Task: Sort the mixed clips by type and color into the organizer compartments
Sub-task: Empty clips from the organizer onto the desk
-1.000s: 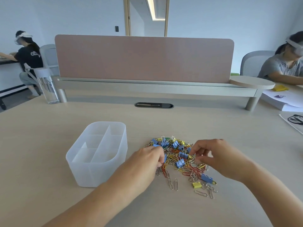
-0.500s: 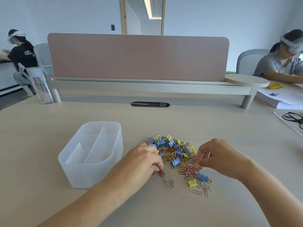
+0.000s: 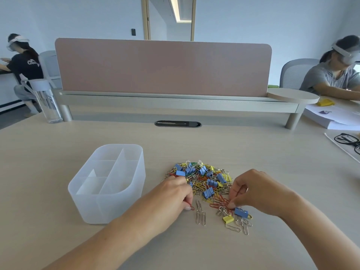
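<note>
Two hands are working the near edge of the pile of clips (image 3: pixel 204 180), and the coming move is turning on the left one. My left hand (image 3: pixel 171 195) is curling closed, thumb and fingertips pinching a red paper clip (image 3: pixel 192 207) whose loop is poking out to the right of the grip, just above the table (image 3: pixel 58 152). I cannot tell how its long axis is lying, since my fingers are covering most of it.

The organizer (image 3: pixel 109 209) is sitting to the left of that grip, near it, its long divider running away from me. All its compartments are looking empty, so I am judging the sort barely begun. The left hand is plainly the nearer one for the drop. My wrist is lying low, palm turned down, forearm angling in from the lower left.

My right hand (image 3: pixel 253 191) is arching over a tangle of red clips (image 3: pixel 220 204), thumb tip pressing down on them. Whether it is actually gripping one I cannot tell. A blue binder clip (image 3: pixel 241 212) is lying just beneath that thumb. The organizer is well apart from this hand, across the pile.
</note>
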